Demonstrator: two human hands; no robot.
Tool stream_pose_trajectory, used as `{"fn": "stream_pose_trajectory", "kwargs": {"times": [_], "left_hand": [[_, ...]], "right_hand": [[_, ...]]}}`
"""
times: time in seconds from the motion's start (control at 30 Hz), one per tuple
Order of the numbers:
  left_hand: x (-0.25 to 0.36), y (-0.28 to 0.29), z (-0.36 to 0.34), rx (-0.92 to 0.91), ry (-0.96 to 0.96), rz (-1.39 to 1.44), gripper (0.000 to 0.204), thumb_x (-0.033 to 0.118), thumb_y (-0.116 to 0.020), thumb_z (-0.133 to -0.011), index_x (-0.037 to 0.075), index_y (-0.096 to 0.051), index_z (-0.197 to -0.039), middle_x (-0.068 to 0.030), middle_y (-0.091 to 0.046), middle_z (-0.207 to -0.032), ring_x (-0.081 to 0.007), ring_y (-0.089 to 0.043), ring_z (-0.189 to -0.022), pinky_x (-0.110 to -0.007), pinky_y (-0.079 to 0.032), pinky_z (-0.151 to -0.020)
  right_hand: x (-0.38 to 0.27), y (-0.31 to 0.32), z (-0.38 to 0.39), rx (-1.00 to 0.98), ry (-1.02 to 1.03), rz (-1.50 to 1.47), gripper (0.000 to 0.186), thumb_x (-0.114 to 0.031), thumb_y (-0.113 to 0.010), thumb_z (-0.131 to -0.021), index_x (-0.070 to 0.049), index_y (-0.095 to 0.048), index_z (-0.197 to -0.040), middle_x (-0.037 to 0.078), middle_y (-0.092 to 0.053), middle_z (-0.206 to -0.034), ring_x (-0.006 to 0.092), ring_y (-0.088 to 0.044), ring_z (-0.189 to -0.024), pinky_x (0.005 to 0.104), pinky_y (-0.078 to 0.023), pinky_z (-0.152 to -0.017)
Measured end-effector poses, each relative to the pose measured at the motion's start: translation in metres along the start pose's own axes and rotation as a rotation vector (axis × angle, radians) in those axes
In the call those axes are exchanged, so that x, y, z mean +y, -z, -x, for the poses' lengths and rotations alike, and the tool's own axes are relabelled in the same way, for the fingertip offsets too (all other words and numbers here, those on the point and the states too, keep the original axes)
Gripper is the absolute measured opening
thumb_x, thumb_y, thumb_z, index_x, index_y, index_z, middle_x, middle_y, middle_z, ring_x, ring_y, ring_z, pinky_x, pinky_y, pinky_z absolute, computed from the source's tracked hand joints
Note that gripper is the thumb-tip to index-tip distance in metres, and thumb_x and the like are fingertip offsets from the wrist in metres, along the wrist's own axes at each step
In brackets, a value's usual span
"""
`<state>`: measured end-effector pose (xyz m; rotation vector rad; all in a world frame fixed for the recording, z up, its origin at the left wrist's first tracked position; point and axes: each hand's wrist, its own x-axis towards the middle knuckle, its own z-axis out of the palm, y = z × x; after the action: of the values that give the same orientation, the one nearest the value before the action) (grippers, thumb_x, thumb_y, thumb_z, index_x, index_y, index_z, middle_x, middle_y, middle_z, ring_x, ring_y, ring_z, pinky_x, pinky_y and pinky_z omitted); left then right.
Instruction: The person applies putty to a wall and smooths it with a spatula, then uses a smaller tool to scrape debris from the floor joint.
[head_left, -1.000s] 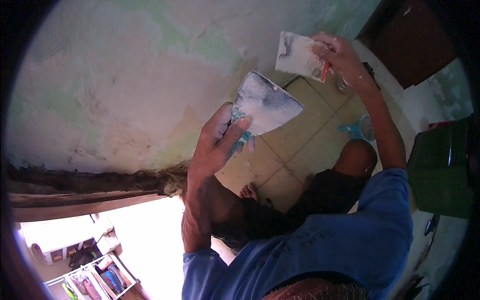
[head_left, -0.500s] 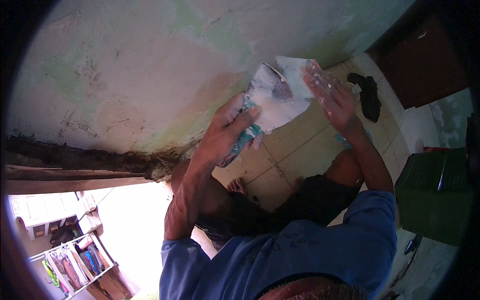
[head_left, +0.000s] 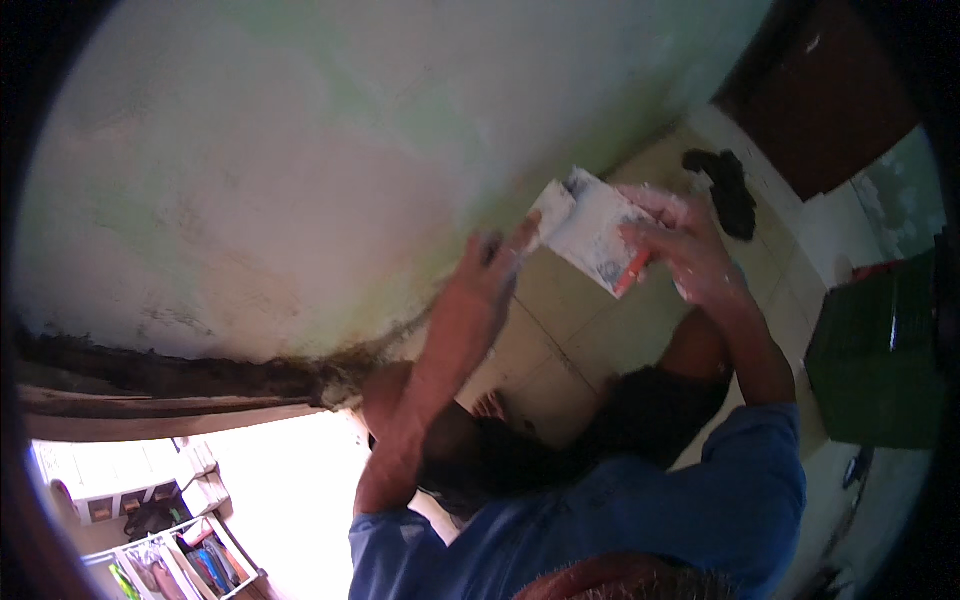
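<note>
Right hand (head_left: 690, 245)'s clamped on a flat, squarish white-smeared scraper with a red-orange strip (head_left: 597, 228), over the beige tiled floor (head_left: 590, 335). Left hand (head_left: 483, 268), kinda blurry, is gripping a white-coated flat blade (head_left: 554, 210) right by it; can't tell if they're touching.

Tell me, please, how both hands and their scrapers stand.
Left hand gripping whitish scraper. Right hand gripping orange-edged scraper. Scrapers meet in view; nothing visibly between.
</note>
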<state>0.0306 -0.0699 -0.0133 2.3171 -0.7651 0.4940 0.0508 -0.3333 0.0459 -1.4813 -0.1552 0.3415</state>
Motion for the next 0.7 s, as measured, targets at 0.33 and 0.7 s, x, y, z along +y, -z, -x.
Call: {"fn": "stream_pose_trajectory", "kwargs": {"times": [0.33, 0.7], "left_hand": [[-0.004, -0.004, 0.009, -0.197, 0.212, 0.179, 0.051, 0.002, -0.05, -0.091, 0.009, -0.041, -0.142, -0.0216, -0.057, -0.11, -0.0378, -0.063, -0.086, -0.045, -0.052, -0.074], [0.008, -0.016, 0.014, -0.299, 0.371, 0.577, 0.042, 0.008, -0.051, -0.096, 0.005, -0.047, -0.138, -0.0163, -0.062, -0.09, -0.0217, -0.059, -0.074, -0.037, -0.049, -0.073]], "right_hand": [[-0.026, -0.003, -0.019, -0.123, 0.324, -0.419, 0.056, -0.017, -0.06, -0.089, 0.005, -0.039, -0.136, 0.019, -0.058, -0.116, 0.0233, -0.066, -0.086, 0.0308, -0.057, -0.051], [-0.018, -0.036, -0.008, -0.6, 0.005, -1.155, 0.057, -0.02, -0.051, -0.095, -0.004, -0.028, -0.145, 0.028, -0.044, -0.129, 0.0424, -0.057, -0.113, 0.0706, -0.056, -0.072]]}}
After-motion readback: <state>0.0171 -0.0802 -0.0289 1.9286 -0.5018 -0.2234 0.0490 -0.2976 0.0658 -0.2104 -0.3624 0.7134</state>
